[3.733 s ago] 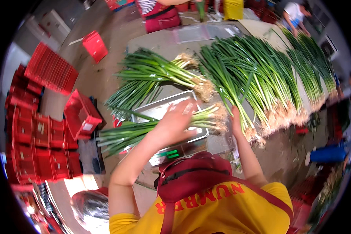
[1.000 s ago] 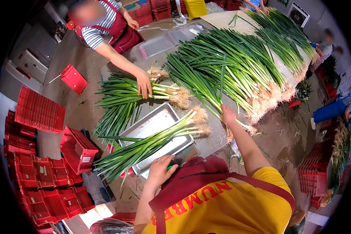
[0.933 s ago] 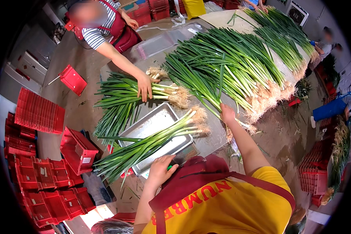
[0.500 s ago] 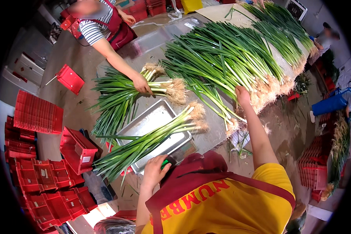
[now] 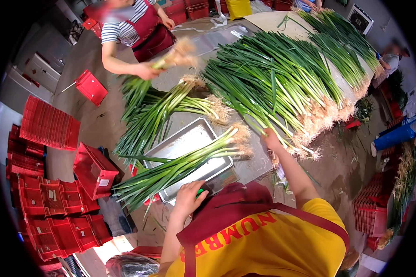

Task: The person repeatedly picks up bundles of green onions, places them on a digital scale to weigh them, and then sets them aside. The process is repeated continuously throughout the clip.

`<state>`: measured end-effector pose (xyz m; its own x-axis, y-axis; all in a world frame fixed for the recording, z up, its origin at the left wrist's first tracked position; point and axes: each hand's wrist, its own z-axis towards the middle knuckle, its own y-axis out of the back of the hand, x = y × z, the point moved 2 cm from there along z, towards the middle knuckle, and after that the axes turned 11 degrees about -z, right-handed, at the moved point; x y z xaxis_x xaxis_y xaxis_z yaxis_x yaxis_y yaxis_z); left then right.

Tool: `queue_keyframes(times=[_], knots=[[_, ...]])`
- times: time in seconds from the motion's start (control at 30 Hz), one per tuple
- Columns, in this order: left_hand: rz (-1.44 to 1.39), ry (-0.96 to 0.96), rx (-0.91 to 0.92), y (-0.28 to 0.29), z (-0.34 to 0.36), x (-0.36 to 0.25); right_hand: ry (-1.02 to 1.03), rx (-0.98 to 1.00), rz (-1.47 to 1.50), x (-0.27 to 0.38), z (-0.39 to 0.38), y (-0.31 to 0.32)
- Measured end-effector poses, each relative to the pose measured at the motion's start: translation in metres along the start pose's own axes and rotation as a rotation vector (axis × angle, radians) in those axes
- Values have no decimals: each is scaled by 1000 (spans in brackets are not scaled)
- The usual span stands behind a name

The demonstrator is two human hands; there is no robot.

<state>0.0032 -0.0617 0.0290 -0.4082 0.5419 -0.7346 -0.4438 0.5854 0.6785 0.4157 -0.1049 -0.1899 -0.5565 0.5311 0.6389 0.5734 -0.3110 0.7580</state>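
Note:
My right hand (image 5: 271,139) is closed on the pale stalks of a few green onions at the near edge of a large pile of green onions (image 5: 263,76) on the table. My left hand (image 5: 188,198), near my apron, curls round a small green thing (image 5: 199,192), mostly hidden by the fingers. Just ahead of it a bunch of green onions (image 5: 185,164) lies across a metal tray (image 5: 195,137), roots to the right. Beyond the tray rests another heap of green onions (image 5: 155,115). Above that heap, a co-worker's hand (image 5: 148,71) holds up a blurred bunch.
Red crates (image 5: 51,122) stand stacked at the left, with one tilted red crate (image 5: 94,171) beside them. A red dustpan-like thing (image 5: 91,87) is on the floor. More green onions (image 5: 342,39) cover the far right. Another person (image 5: 392,62) stands beyond.
My right hand has moved left and nearer along the pile's edge, to other stalks. The co-worker has lifted a bunch off the far heap. My left hand stays about where it was.

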Motion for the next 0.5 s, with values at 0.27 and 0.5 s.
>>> queue_keyframes(times=[0.27, 0.5], knots=[[-88, 123, -6, -12, -32, 13, 74, 154, 612, 182, -47, 122], [-154, 121, -36, -12, -33, 16, 567, 110, 262, 253, -83, 126]])
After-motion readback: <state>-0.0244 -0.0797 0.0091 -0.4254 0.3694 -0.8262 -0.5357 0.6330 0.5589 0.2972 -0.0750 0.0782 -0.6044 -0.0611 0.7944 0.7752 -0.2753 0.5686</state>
